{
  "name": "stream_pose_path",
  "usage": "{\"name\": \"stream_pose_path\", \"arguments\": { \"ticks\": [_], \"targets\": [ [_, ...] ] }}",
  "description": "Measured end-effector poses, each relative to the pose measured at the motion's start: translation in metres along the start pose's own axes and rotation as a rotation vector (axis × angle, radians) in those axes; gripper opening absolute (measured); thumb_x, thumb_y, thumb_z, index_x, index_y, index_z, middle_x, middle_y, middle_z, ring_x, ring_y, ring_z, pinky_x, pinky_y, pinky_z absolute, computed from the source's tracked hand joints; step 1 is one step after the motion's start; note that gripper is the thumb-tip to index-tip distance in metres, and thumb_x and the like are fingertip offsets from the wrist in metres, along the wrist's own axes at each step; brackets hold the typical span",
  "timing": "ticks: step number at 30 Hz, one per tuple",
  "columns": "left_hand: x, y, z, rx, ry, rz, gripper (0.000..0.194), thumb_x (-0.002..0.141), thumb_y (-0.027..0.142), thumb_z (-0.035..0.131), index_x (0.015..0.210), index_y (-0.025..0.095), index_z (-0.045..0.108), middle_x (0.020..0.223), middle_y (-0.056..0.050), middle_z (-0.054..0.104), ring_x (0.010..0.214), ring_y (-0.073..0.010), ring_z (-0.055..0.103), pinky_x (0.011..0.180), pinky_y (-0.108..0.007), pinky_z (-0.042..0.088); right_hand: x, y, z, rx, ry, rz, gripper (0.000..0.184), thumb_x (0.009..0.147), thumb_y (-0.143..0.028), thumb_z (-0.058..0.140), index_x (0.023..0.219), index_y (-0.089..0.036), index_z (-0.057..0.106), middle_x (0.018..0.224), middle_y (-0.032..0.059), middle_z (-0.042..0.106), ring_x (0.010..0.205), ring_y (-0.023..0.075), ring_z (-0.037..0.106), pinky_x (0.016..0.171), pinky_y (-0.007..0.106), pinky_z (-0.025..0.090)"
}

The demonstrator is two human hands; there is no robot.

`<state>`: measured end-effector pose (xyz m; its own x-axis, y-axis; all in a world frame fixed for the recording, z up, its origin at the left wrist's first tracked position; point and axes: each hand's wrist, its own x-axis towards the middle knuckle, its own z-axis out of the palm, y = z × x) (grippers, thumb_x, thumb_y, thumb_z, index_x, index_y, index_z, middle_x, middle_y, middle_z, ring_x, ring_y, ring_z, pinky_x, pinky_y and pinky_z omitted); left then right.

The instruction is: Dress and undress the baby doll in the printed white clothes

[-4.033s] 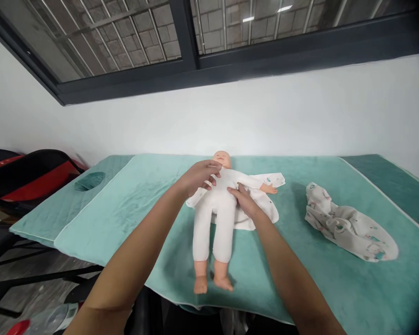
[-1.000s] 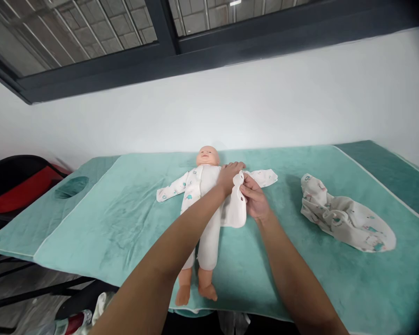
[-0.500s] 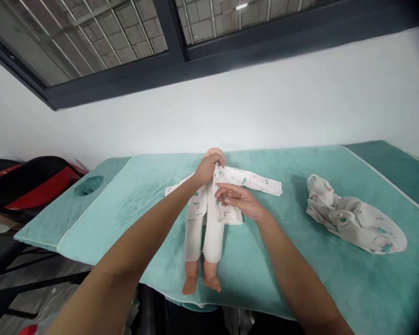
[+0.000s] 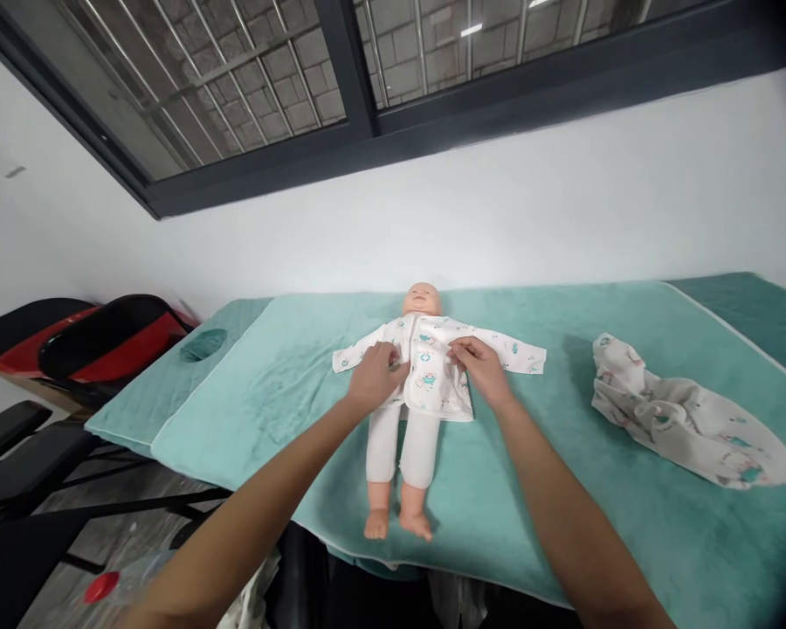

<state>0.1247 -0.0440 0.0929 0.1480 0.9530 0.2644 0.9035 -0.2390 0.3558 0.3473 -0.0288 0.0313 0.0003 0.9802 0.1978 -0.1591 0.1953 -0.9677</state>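
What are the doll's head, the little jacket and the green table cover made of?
The doll's head looks like smooth plastic or vinyl, moulded with a soft sheen. The jacket seems thin matt cotton, printed and gently folded. The green cover looks like plush or velvet: its nap shows lighter and darker smudges.

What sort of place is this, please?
Perhaps a massage or baby-care training room: the green-covered table has a round hollow at one end, like a massage bed's, and a baby doll in a printed jacket lies on it.
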Motion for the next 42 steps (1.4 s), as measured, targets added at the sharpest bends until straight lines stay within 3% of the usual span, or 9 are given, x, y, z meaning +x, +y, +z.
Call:
{"name": "stream_pose_path", "arguments": {
  "ticks": [5, 10, 16, 19, 25, 31, 36, 39, 42],
  "targets": [
    [-0.009, 0.025, -0.004, -0.14, -0.029, -0.071, 0.009, 0.082, 0.025, 0.055, 0.074, 0.02, 0.054, 0.073, -0.001, 0.059, 0.07, -0.017, 0.054, 0.065, -0.03, 0.04, 0.004, 0.016, 0.001, -0.154, 0.008, -0.027, 0.028, 0.084, -0.046, 0.062, 0.091, -0.02, 0.066, 0.082, 0.0017, 0.065, 0.071, 0.0171, 0.058, 0.071, 0.033, 0.047],
    [-0.014, 0.029, -0.013, -0.513, -0.051, -0.046, 0.02, 0.09, 0.031, 0.048, 0.079, 0.019, 0.06, 0.073, 0.001, 0.061, 0.069, -0.014, 0.056, 0.066, -0.027, 0.044, 0.002, 0.01, 0.0, -0.332, 0.022, -0.351, 0.026, 0.085, -0.04, 0.063, 0.104, -0.024, 0.068, 0.119, 0.0089, 0.062, 0.116, 0.0257, 0.053, 0.089, 0.039, 0.046],
    [-0.06, -0.012, -0.008, -0.31, -0.032, 0.107, 0.018, 0.087, 0.034, 0.061, 0.1, 0.021, 0.059, 0.093, -0.002, 0.061, 0.087, -0.0176, 0.058, 0.08, -0.032, 0.048, -0.023, -0.014, 0.019, -0.522, -0.237, -0.497, 0.025, 0.093, -0.04, 0.06, 0.076, -0.022, 0.059, 0.077, 0.0017, 0.058, 0.076, 0.0187, 0.054, 0.072, 0.033, 0.04],
    [-0.083, -0.028, -0.002, -0.217, -0.028, 0.221, 0.032, 0.082, 0.032, 0.07, 0.111, 0.024, 0.06, 0.108, -0.004, 0.06, 0.108, -0.0224, 0.055, 0.094, -0.038, 0.047, -0.036, -0.024, 0.028, -0.765, -0.403, -0.592, 0.031, 0.093, -0.046, 0.06, 0.075, -0.022, 0.057, 0.076, 0.0022, 0.058, 0.076, 0.0191, 0.052, 0.071, 0.033, 0.037],
    [-0.097, -0.023, 0.005, -0.24, 0.075, 0.182, 0.013, 0.095, 0.027, 0.051, 0.093, 0.024, 0.064, 0.095, -0.004, 0.063, 0.095, -0.0206, 0.057, 0.086, -0.038, 0.048, -0.065, -0.025, 0.036, -1.047, -0.334, -0.611, 0.032, 0.09, -0.054, 0.062, 0.087, -0.022, 0.061, 0.089, 0.0079, 0.061, 0.088, 0.0256, 0.054, 0.074, 0.037, 0.039],
    [-0.109, -0.017, 0.001, -0.396, -0.06, 0.253, 0.017, 0.096, 0.029, 0.05, 0.086, 0.024, 0.062, 0.087, -0.002, 0.065, 0.088, -0.0188, 0.058, 0.082, -0.035, 0.047, -0.103, -0.006, 0.034, -0.848, -0.274, -0.519, 0.02, 0.1, -0.031, 0.047, 0.087, -0.024, 0.061, 0.085, 0.0066, 0.061, 0.082, 0.0237, 0.057, 0.075, 0.038, 0.044],
    [-0.097, -0.043, 0.004, -0.498, 0.089, 0.006, 0.016, 0.09, 0.034, 0.058, 0.102, 0.023, 0.061, 0.102, -0.004, 0.061, 0.094, -0.0183, 0.059, 0.077, -0.032, 0.049, -0.108, -0.004, 0.034, -0.503, -0.278, -0.437, 0.012, 0.096, -0.027, 0.056, 0.087, -0.026, 0.064, 0.085, 0.0045, 0.064, 0.08, 0.022, 0.06, 0.071, 0.037, 0.047],
    [-0.09, -0.055, 0.012, -0.518, 0.043, 0.014, 0.033, 0.087, 0.035, 0.063, 0.117, 0.024, 0.056, 0.113, -0.005, 0.057, 0.102, -0.0185, 0.057, 0.081, -0.032, 0.05, -0.104, -0.006, 0.035, -0.479, -0.268, -0.451, 0.011, 0.094, -0.025, 0.058, 0.091, -0.028, 0.067, 0.091, 0.0045, 0.068, 0.089, 0.0238, 0.062, 0.082, 0.042, 0.048],
    [-0.093, -0.055, 0.017, -0.501, 0.071, 0.017, 0.017, 0.094, 0.035, 0.052, 0.102, 0.022, 0.059, 0.1, -0.004, 0.06, 0.092, -0.0176, 0.058, 0.08, -0.032, 0.049, -0.101, -0.004, 0.033, -0.468, -0.118, -0.456, 0.011, 0.093, -0.025, 0.058, 0.098, -0.028, 0.068, 0.109, 0.0064, 0.069, 0.106, 0.0261, 0.061, 0.097, 0.048, 0.045]
  ]
}}
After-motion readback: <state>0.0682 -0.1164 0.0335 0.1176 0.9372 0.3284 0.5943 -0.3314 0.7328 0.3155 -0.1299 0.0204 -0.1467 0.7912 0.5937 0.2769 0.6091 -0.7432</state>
